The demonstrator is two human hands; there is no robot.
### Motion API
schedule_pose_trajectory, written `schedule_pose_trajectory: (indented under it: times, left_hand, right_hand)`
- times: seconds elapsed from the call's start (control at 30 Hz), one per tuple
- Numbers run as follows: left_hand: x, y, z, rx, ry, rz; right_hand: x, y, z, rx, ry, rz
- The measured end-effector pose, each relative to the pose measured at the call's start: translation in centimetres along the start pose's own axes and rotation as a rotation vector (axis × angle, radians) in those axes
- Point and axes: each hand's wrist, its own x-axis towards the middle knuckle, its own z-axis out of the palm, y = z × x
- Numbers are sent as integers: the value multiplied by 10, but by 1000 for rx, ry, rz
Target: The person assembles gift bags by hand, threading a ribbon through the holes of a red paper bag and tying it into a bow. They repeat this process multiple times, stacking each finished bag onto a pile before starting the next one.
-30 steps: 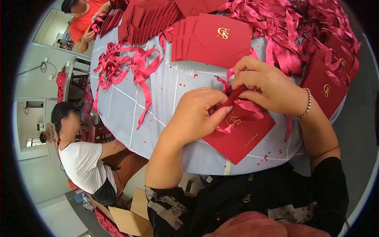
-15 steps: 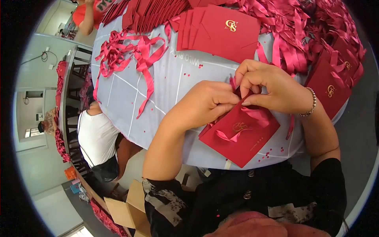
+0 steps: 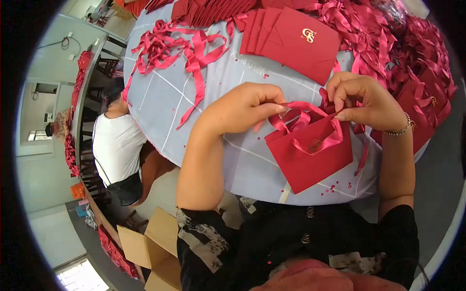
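Observation:
A small red paper bag (image 3: 315, 162) with a gold emblem hangs tilted over the table's near side. Thumb and fingers of my left hand (image 3: 257, 106) pinch a pink ribbon (image 3: 306, 105) at the bag's upper left. At the bag's upper right corner, my right hand (image 3: 361, 101), with a beaded bracelet at the wrist, is closed on the bag's top edge and a bit of ribbon. One ribbon loop droops across the bag's front.
Flat red bags (image 3: 301, 43) lie fanned beyond my hands. Loose ribbons (image 3: 196, 58) lie at the left; a ribbon heap (image 3: 374, 43) and finished-looking bags (image 3: 412, 116) are at the right. A person in white (image 3: 115, 145) sits left of the table. An open carton (image 3: 153, 247) stands below.
My left hand has moved away from my right, drawing the ribbon out to the left. The bag has turned and its handle loops stand more open. The view has shifted slightly.

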Motion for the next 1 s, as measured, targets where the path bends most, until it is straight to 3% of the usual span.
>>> schedule_pose_trajectory:
  times: [0.13, 0.2, 0.23, 0.3, 0.33, 0.37, 0.43, 0.5, 0.57, 0.63, 0.77, 0.87, 0.93, 1.0]
  left_hand:
    - [5, -5, 0, -83, -59, -69]
    - [7, -17, 4, -84, 73, 123]
    - [11, -22, 3, -79, 64, 128]
    - [14, -30, -2, 258, 450, 233]
    - [15, -30, -9, 298, 518, 213]
    - [15, -31, -5, 298, 517, 213]
    - [17, -26, 0, 231, 521, -6]
    - [21, -36, -7, 338, 489, 95]
    - [20, -33, -8, 126, 627, 164]
    - [18, -25, -11, 98, 731, 98]
    - [27, -43, -14, 167, 781, 135]
    - [26, -34, -2, 121, 679, 23]
    - [29, -33, 2, 149, 652, 92]
    - [27, -30, 2, 262, 644, 118]
  right_hand:
    - [-2, 1, -4, 93, 6, 1]
    - [0, 8, -6, 49, -28, -65]
    - [-1, 9, -7, 8, -72, -125]
    - [-3, 8, -7, 31, -115, -45]
    - [-1, 13, -7, -6, -104, -93]
    - [1, 15, -7, -45, -94, -147]
    - [2, 13, -7, -35, -124, -75]
    - [2, 22, -4, 97, -84, -25]
    - [-1, 18, -7, 60, -47, -63]
    - [-7, 6, -10, 178, 31, 1]
    - [-34, -14, -32, -16, 210, -337]
    - [-73, -46, -34, -74, 543, -353]
    - [-103, -55, -40, -305, 691, -355]
    - [-138, -62, -38, -432, 847, -224]
